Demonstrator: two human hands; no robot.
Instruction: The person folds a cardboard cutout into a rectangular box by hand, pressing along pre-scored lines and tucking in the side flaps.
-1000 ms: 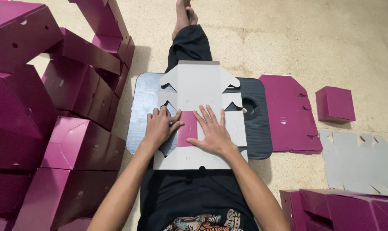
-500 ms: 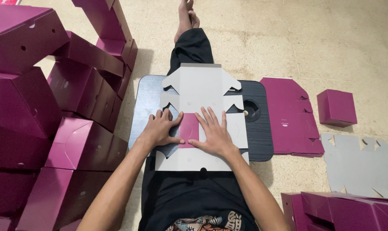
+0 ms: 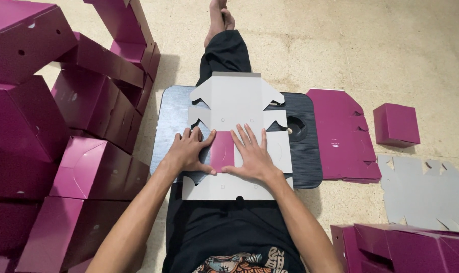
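A flat die-cut cardboard box blank (image 3: 233, 103), grey side up, lies on a dark ribbed lap tray (image 3: 304, 164) across my legs. One magenta flap (image 3: 222, 149) is folded over in its middle. My left hand (image 3: 188, 150) presses flat on the folded panel to the left of the flap. My right hand (image 3: 252, 153) lies flat, fingers spread, on the panel to the flap's right. Both thumbs touch the flap's near edge. Neither hand grips anything.
Many folded magenta boxes (image 3: 95, 169) are piled on the floor at my left. Flat magenta blanks (image 3: 341, 134) lie right of the tray, with a small closed magenta box (image 3: 396, 124), a grey blank (image 3: 425, 191) and more boxes (image 3: 401, 247) at bottom right.
My two hands have slid slightly closer together on the folded flap. The view has shifted a little; the blank stays in place.
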